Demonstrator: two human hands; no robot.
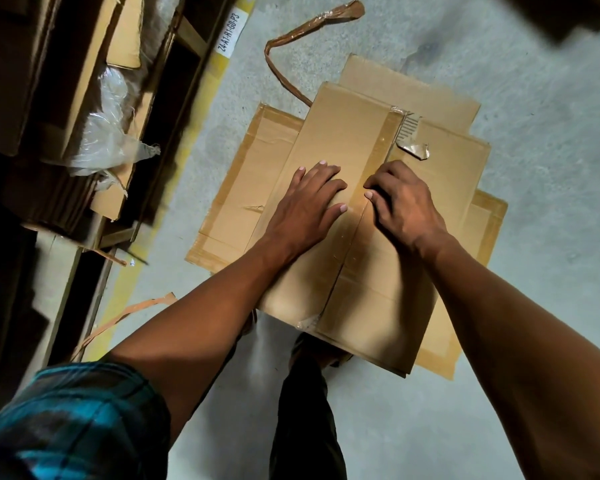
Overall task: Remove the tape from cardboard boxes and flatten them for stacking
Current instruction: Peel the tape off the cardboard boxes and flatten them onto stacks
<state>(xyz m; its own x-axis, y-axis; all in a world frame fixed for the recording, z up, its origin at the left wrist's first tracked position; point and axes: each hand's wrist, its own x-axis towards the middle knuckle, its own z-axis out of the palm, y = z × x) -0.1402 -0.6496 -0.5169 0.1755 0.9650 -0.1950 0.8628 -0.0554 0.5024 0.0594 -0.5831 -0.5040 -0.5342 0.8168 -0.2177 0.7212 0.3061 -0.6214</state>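
A brown cardboard box [340, 140] stands on the grey floor on top of a flattened sheet of cardboard [253, 181]. Brown tape [378, 150] runs along the seam down the middle of the box top. My left hand [309, 199] lies flat on the left flap, fingers straight, pressing it down. My right hand [402, 199] sits just right of the seam with its fingers curled, and the fingertips pinch at the tape edge. A torn bit of tape [414, 148] curls up near a white label at the far end of the seam.
A long peeled strip of brown tape [291, 39] lies on the floor beyond the box. A shorter strip [125, 315] lies near my left elbow. On the left, a rack holds cardboard [84, 74] and clear plastic wrap [108, 133]. A yellow floor line [201, 109] borders it.
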